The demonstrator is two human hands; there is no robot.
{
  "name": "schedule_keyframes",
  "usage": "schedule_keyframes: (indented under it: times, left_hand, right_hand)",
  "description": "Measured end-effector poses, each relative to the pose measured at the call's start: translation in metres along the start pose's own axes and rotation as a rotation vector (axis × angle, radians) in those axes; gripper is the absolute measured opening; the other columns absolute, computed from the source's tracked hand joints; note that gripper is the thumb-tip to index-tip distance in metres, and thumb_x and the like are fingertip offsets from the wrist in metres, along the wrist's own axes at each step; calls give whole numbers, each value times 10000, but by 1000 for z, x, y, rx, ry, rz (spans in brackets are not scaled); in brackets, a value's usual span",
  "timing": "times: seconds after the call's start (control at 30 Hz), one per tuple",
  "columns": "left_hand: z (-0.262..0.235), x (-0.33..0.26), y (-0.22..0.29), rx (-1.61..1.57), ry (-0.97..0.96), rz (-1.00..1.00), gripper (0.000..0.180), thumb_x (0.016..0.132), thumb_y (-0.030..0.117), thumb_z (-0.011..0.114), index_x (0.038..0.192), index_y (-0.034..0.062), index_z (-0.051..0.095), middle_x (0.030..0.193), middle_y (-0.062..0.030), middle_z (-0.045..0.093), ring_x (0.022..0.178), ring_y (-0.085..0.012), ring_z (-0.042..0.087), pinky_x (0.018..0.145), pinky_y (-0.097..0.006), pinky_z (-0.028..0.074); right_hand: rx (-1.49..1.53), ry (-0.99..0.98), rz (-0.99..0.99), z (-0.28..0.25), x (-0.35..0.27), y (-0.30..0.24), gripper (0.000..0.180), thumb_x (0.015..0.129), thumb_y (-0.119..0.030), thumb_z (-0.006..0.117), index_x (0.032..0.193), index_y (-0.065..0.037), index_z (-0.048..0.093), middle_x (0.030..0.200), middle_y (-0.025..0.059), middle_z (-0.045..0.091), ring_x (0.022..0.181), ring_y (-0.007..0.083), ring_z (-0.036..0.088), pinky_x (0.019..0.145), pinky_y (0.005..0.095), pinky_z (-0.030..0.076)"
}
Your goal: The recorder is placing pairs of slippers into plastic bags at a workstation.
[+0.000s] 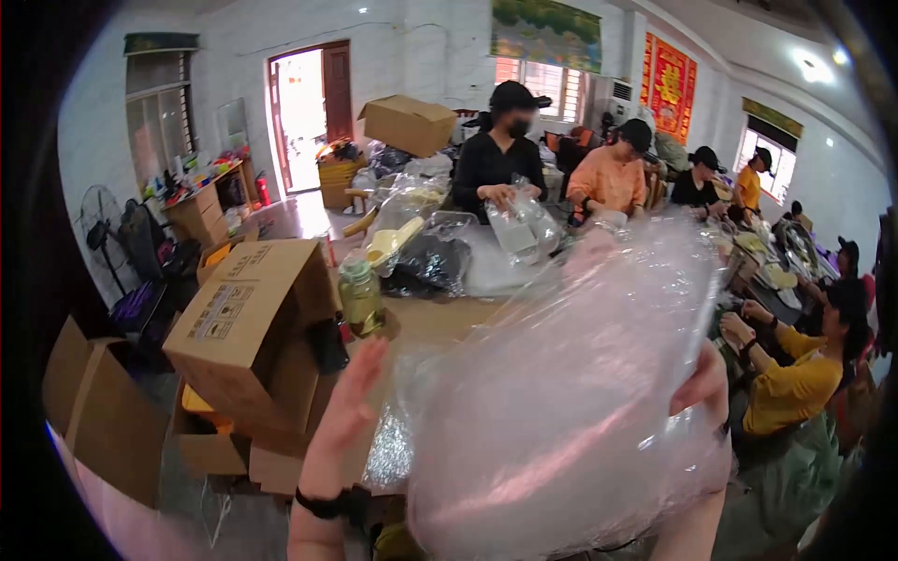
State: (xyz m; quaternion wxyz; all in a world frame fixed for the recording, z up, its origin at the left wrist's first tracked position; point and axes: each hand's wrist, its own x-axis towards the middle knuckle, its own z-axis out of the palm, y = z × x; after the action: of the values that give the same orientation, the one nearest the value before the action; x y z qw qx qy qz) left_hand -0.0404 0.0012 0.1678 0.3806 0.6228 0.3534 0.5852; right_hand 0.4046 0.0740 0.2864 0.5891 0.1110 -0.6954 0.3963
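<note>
A clear plastic bag [571, 402] is held up between both hands, filling the view. The left hand [348, 411] lies open-fingered against its left edge; the right hand [706, 383] pinches its right edge, fingers mostly hidden behind the film.

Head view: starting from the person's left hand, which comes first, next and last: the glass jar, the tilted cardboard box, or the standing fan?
From the left hand:
1. Glass jar, on the table just above it.
2. Tilted cardboard box, to its left.
3. Standing fan, far left by the wall.
</note>
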Motion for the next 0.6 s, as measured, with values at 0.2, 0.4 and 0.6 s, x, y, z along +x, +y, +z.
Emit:
schedule_keyframes:
  times: [0.2, 0.4, 0.6]
  left_hand:
    - [39, 61, 77, -244, -216, -116, 1008, 909, 686, 570, 1581, 9, 246, 1619, -124, 322, 1491, -243, 301, 1227, -418, 205]
    - [-23, 30, -38, -499, -695, -325, 1026, 848, 579, 730, 1565, -8, 291, 1573, -123, 375, 1447, -203, 345, 1199, -370, 245]
    - [-7, 14, -21, -141, -428, -669, 676, 813, 246, 825, 1373, -16, 551, 1252, -65, 644, 1103, -122, 595, 946, -299, 487]
  right_hand:
    - [384, -172, 1163, 32, 57, 5, 540, 606, 196, 775, 1118, 55, 670, 995, 133, 741, 940, 210, 721, 837, 318, 565]
    - [272, -39, 1238, 38, 51, 40, 653, 666, 148, 797, 1277, 12, 611, 1124, 93, 714, 1046, 186, 683, 950, 314, 507]
    - [81, -30, 1311, 12, 28, 66, 578, 864, -156, 775, 1372, -3, 546, 1229, 142, 669, 1143, 242, 641, 1030, 378, 473]
